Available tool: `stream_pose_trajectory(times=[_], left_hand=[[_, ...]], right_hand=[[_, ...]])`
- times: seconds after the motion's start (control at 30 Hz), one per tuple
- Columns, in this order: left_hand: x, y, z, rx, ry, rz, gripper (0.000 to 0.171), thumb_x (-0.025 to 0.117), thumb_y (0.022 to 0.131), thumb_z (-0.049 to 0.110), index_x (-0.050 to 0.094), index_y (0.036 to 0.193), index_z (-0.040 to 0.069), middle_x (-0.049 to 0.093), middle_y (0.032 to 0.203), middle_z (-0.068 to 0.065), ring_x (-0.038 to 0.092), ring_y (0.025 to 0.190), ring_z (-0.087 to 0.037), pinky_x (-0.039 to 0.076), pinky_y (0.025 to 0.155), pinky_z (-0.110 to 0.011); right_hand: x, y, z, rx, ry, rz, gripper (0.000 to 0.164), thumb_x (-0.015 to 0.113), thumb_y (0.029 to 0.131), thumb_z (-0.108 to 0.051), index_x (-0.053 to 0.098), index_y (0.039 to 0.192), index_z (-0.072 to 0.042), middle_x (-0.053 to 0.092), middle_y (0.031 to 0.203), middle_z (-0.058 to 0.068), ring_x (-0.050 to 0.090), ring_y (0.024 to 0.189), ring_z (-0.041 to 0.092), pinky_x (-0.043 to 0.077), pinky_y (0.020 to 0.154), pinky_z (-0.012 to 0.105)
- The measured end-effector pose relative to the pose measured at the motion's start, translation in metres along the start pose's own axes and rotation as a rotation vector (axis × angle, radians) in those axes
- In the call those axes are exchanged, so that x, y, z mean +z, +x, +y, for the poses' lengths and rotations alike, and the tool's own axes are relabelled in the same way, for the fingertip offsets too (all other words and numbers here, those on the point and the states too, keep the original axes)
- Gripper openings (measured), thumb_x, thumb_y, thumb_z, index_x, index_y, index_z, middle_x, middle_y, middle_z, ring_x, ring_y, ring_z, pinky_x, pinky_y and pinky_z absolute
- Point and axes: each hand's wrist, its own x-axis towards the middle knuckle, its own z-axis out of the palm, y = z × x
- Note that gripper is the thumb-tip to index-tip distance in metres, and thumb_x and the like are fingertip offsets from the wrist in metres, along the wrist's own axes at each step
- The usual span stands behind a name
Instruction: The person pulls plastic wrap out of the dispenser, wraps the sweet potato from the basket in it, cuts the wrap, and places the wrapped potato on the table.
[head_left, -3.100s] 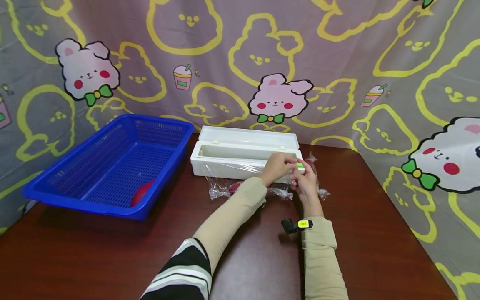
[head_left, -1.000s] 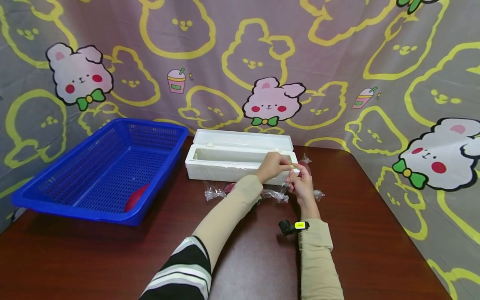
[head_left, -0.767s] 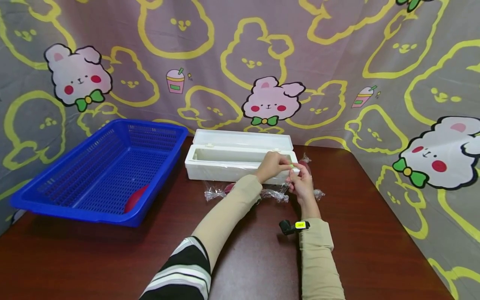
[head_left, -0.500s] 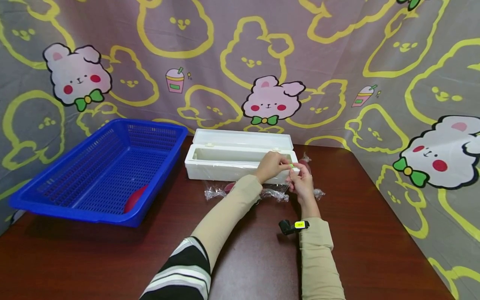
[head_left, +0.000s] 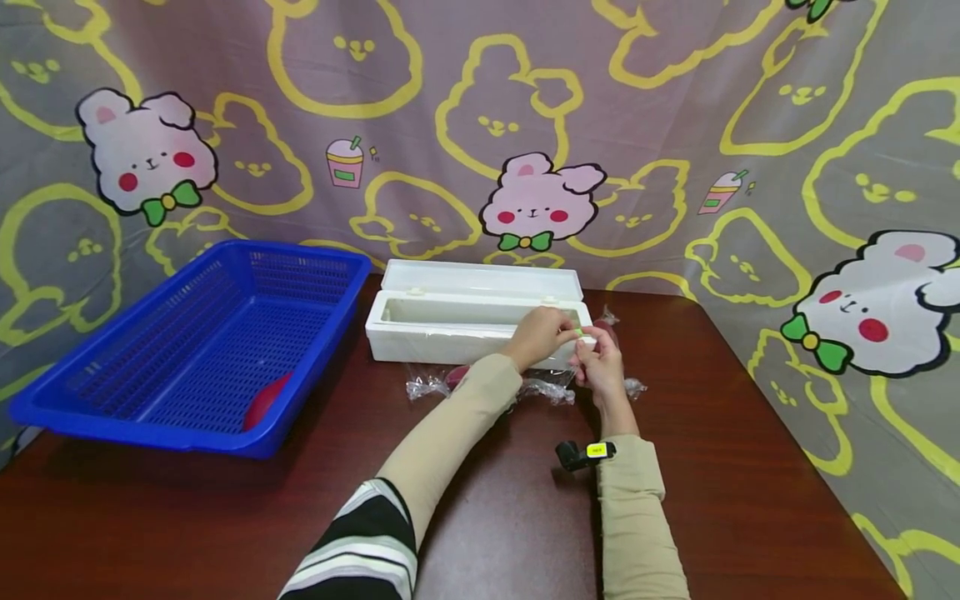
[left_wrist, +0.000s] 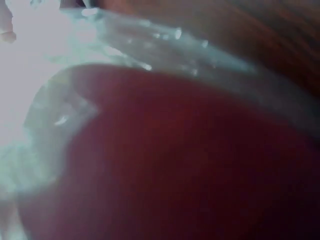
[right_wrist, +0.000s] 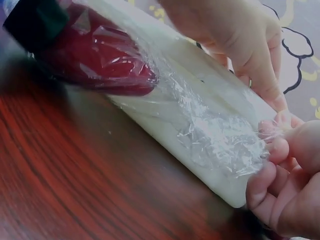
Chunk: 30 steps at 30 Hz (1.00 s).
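A dark red-brown wooden counter (head_left: 495,517) fills the lower frame. A blue mesh plastic basket (head_left: 120,430) takes the left; an oblong white box (head_left: 420,343) with its lid tipped back sits at centre, crumpled clear plastic film (right_wrist: 220,140) down its front. Right of centre, the right hand (head_left: 602,367) pinches that film; just beside it, the left hand (head_left: 536,337) pinches a tiny bright-green piece (head_left: 578,332).

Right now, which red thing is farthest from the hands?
The red one inside the blue basket; the film-wrapped red ones lie beside the white box, near the left hand and right hand.
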Motion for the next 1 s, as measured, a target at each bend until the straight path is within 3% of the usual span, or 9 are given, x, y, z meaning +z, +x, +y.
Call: stream_pose_trajectory(times=[0.17,0.37,0.57,0.67,0.87,1.0], left_hand=[[-0.003,0.003,0.006,-0.094,-0.038,-0.019,0.017,0.06,0.084,0.024,0.066,0.075,0.011,0.059,0.07,0.003,0.052,0.066,-0.01,0.04,0.06,-0.02],[0.001,0.004,0.017,-0.239,-0.058,0.02,0.04,0.059,0.081,0.047,0.05,0.061,0.014,0.041,0.054,0.007,0.037,0.05,-0.007,0.029,0.045,-0.019],[0.006,0.003,0.021,-0.343,-0.053,0.077,0.025,0.064,0.078,0.039,0.055,0.067,0.018,0.05,0.061,0.008,0.045,0.054,-0.007,0.033,0.045,-0.02],[0.006,0.002,0.02,-0.314,-0.072,0.104,0.022,0.065,0.078,0.033,0.056,0.066,0.016,0.051,0.06,0.007,0.045,0.054,-0.008,0.033,0.046,-0.02],[0.008,0.0,0.019,-0.19,-0.099,0.145,0.019,0.063,0.081,0.024,0.059,0.066,0.012,0.05,0.057,0.005,0.045,0.053,-0.009,0.033,0.046,-0.019],[0.011,0.0,0.019,-0.162,-0.085,0.168,0.022,0.063,0.081,0.023,0.059,0.064,0.01,0.05,0.055,0.004,0.045,0.053,-0.01,0.034,0.047,-0.02]], right_hand=[[-0.005,0.003,-0.006,0.036,-0.108,-0.06,0.025,0.041,0.094,-0.005,0.037,0.119,-0.008,0.048,0.049,-0.003,0.04,0.033,0.006,0.034,0.035,0.019],[-0.007,0.004,-0.008,0.071,-0.143,-0.07,0.03,0.042,0.092,-0.001,0.038,0.12,-0.009,0.046,0.049,-0.002,0.04,0.034,0.006,0.035,0.035,0.019],[-0.004,0.004,-0.005,0.061,-0.121,-0.047,0.034,0.043,0.09,0.002,0.039,0.122,-0.007,0.047,0.048,-0.002,0.039,0.034,0.005,0.034,0.034,0.019],[-0.004,0.005,-0.004,0.055,-0.105,-0.031,0.033,0.043,0.09,0.002,0.039,0.121,-0.008,0.047,0.049,-0.003,0.039,0.034,0.005,0.034,0.034,0.018],[-0.005,0.003,-0.002,0.065,-0.091,-0.021,0.035,0.042,0.088,0.004,0.039,0.121,-0.008,0.046,0.049,-0.003,0.039,0.034,0.005,0.034,0.033,0.018],[-0.006,0.003,-0.003,0.06,-0.1,-0.022,0.036,0.043,0.088,0.004,0.041,0.121,-0.009,0.046,0.05,-0.003,0.038,0.034,0.005,0.034,0.034,0.018]])
